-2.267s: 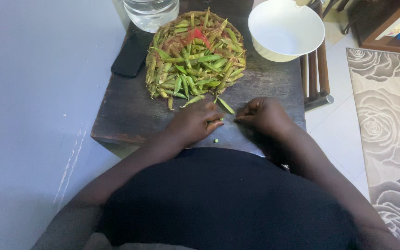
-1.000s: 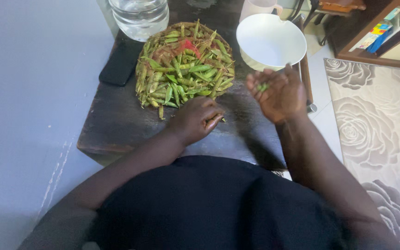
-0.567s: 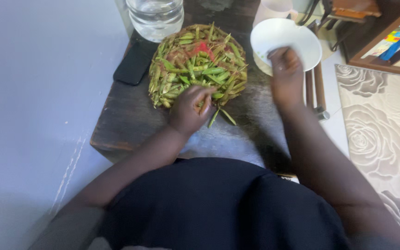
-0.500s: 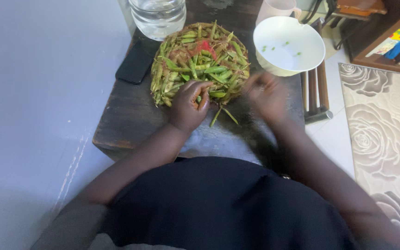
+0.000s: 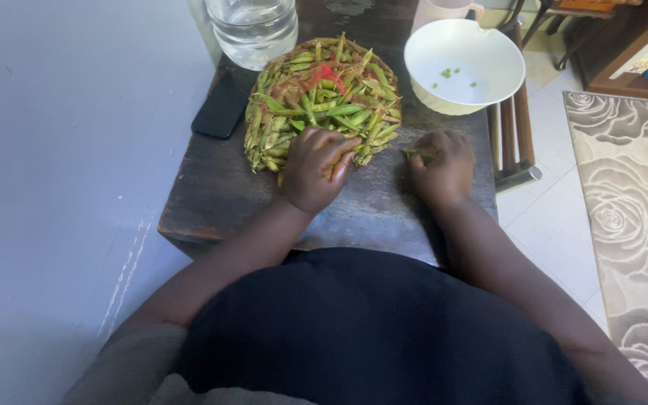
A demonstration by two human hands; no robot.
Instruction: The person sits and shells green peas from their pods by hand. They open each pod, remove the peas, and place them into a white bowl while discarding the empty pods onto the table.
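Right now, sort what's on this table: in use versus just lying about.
In use: pod pile, white bowl with a few peas, left hand at the pile, right hand on a pod.
Lying about: phone, water jar, mug.

A dark wooden table [image 5: 211, 195] carries everything. At twelve o'clock sits a heap of pea pods [image 5: 324, 94] — a white bowl [image 5: 464, 64] at two, a black phone [image 5: 221, 114] at ten, a glass jar [image 5: 252, 30] at eleven.

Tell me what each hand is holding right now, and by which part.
The right hand pinches a green pod near one end. The left hand rests on the pod heap; its grip is hidden.
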